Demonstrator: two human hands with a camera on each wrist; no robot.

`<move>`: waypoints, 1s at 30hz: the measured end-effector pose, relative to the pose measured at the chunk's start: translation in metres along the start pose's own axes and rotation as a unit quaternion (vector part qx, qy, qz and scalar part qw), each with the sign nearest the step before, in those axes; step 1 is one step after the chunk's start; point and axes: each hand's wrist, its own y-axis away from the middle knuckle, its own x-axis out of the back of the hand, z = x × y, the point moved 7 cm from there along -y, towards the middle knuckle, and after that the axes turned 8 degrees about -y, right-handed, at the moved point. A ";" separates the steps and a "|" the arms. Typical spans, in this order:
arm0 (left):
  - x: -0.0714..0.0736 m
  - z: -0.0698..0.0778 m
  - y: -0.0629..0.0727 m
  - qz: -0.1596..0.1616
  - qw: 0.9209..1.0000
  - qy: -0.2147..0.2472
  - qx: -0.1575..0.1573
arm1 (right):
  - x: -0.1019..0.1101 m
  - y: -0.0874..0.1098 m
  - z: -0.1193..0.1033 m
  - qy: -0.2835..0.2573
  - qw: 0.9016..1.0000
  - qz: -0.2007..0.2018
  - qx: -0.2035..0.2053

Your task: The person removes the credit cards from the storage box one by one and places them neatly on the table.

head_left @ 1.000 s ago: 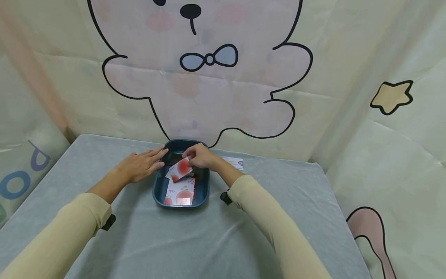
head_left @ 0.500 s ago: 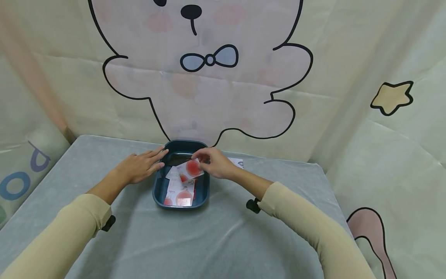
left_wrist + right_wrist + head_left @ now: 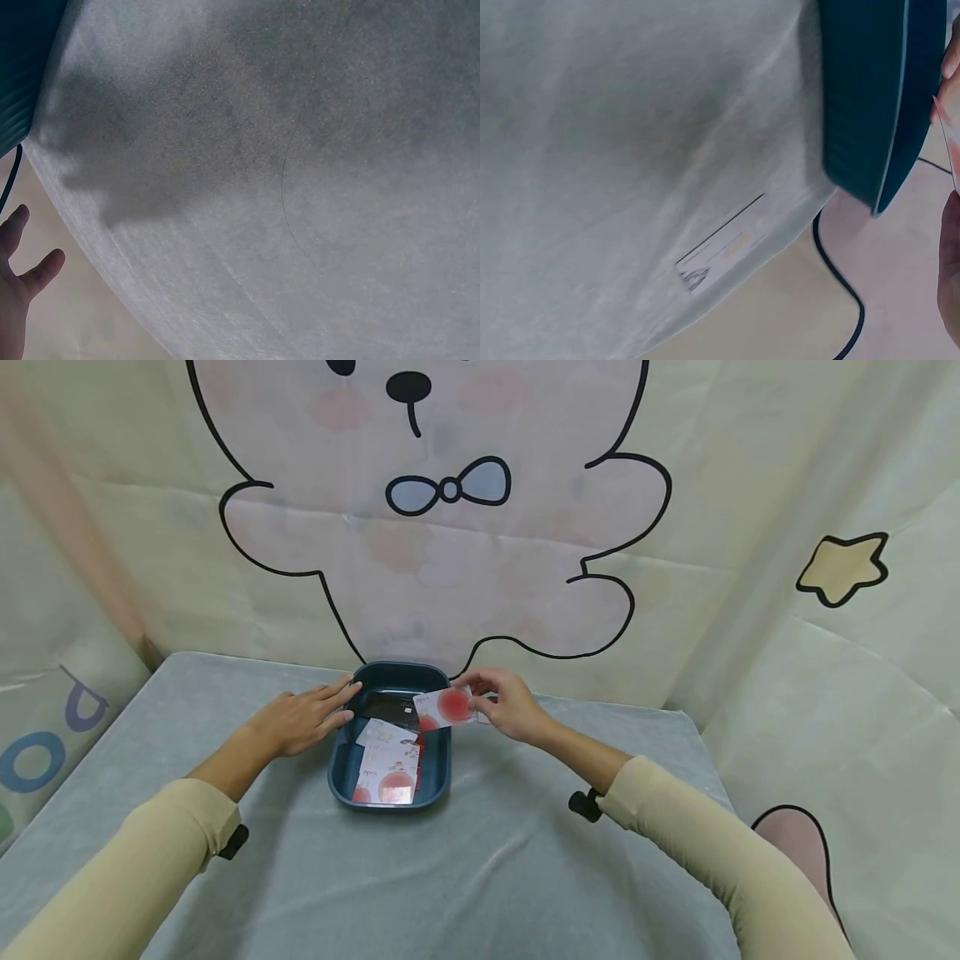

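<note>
Card [image 3: 444, 707] in right fingers [image 3: 483, 677]

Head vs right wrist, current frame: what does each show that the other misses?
Head only: the left hand at the blue tray, the black card and pink-circle card inside it, and the backdrop's yellow star.

Right wrist only: the printed face of the tabletop card, mostly hidden behind the right hand in head.

Both: the tray, grey tablecloth, and right hand holding the red-circle card.
</note>
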 end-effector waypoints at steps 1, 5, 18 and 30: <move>0.000 0.000 0.000 0.000 1.000 0.000 0.000 | 0.003 0.001 0.002 -0.001 1.000 0.005 0.002; -0.001 -0.001 0.000 0.004 1.000 -0.002 -0.001 | 0.019 0.005 0.010 -0.005 1.000 0.026 0.005; 0.002 0.003 0.003 0.012 1.000 -0.005 -0.008 | 0.072 0.021 0.057 0.032 0.991 0.114 -0.055; 0.002 0.001 0.002 0.016 1.000 -0.005 -0.010 | 0.105 0.046 0.119 0.036 0.972 0.172 -0.154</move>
